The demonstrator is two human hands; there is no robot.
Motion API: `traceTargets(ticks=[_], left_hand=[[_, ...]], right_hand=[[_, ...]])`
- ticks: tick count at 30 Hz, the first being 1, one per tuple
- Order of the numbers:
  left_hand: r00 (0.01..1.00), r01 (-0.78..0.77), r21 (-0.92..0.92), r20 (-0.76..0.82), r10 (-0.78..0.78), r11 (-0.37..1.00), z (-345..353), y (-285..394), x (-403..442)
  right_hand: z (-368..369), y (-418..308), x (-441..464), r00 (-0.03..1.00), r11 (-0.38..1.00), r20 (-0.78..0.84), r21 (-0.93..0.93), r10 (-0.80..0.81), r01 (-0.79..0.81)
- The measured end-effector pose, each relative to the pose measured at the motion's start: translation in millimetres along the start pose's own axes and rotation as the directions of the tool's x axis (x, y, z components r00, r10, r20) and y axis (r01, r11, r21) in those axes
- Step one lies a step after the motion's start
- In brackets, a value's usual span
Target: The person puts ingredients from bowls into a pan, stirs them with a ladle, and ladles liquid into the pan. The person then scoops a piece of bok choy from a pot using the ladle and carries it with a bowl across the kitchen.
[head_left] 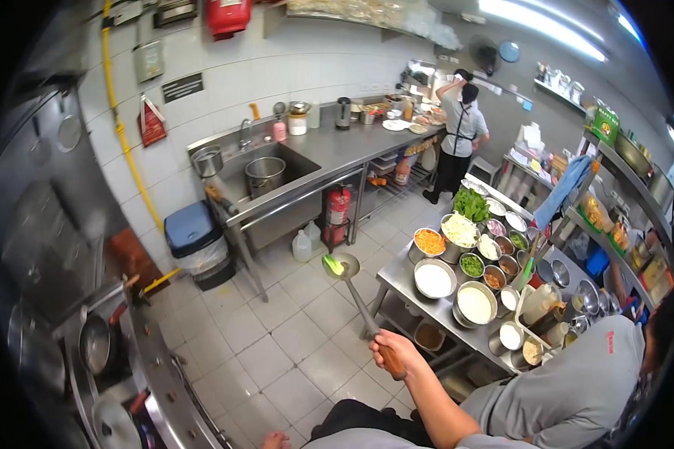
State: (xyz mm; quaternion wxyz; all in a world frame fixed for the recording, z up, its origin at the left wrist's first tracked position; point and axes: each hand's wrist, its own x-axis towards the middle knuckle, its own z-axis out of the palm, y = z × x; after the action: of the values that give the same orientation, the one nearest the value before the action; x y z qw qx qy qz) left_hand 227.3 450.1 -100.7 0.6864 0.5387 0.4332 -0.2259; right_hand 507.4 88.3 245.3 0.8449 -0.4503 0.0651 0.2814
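My right hand (394, 355) is wrapped round the wooden handle of a long metal ladle (359, 299), held out over the tiled floor. Some green and pale leafy vegetable pieces (333, 265) lie at the edge of the ladle's bowl. Only a small part of my left hand (276, 440) shows at the bottom edge, beside my dark trousers; its finger pose and anything in it cannot be made out. To the right of the ladle, bowls of shredded carrot (429, 241), shredded cabbage (460, 230) and white contents (434, 278) stand on a steel table (397, 278).
A stove (157, 382) with pans (97, 343) is at lower left. A sink (296, 161) holds a pot (265, 176), with a bin (195, 232) beside it. One person (460, 127) stands at the far counter; another in grey (569, 374) is close at right.
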Motion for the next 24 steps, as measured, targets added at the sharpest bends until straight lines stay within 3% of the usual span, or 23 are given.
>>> traceTargets(ticks=[4, 9, 11, 12, 14, 16, 18, 20, 24], left_hand=[[0.999, 0.014, 0.217, 0.041, -0.023, 0.976, 7, 74, 72], [0.997, -0.028, 0.46, 0.076, -0.008, 0.887, 21, 195, 152], [0.982, -0.172, 0.455, 0.151, 0.115, 0.874, 13, 231, 186], [0.983, -0.167, 0.461, 0.149, 0.11, 0.871, 23, 258, 185], [0.998, 0.038, 0.407, -0.062, -0.013, 0.912, 52, 330, 176], [0.998, -0.003, 0.378, -0.054, 0.025, 0.926, 60, 372, 202], [0.994, -0.086, 0.164, -0.047, 0.095, 0.983, 87, 420, 217], [0.996, -0.087, 0.154, -0.014, 0.09, 0.984, 124, 468, 224], [0.985, -0.127, 0.167, 0.138, 0.104, 0.978, 179, 547, 271]], right_hand=[[-20, -30, 27, 0.999, 0.996, -0.034, 0.094, 0.004, -0.001], [-52, -68, 111, 0.994, 0.972, -0.02, 0.212, -0.105, 0.107], [-50, -93, 150, 0.995, 0.957, -0.042, 0.27, -0.096, 0.103], [-48, -103, 170, 0.995, 0.952, -0.058, 0.291, -0.085, 0.098], [-49, -127, 216, 0.995, 0.956, -0.094, 0.283, -0.046, 0.071], [-51, -145, 260, 0.994, 0.941, -0.106, 0.337, 0.008, 0.028], [-54, -163, 298, 0.991, 0.924, -0.13, 0.381, 0.011, 0.04], [-66, -178, 337, 0.988, 0.869, -0.147, 0.483, -0.045, 0.111], [-95, -212, 402, 0.96, 0.909, -0.275, 0.385, -0.053, 0.161]])
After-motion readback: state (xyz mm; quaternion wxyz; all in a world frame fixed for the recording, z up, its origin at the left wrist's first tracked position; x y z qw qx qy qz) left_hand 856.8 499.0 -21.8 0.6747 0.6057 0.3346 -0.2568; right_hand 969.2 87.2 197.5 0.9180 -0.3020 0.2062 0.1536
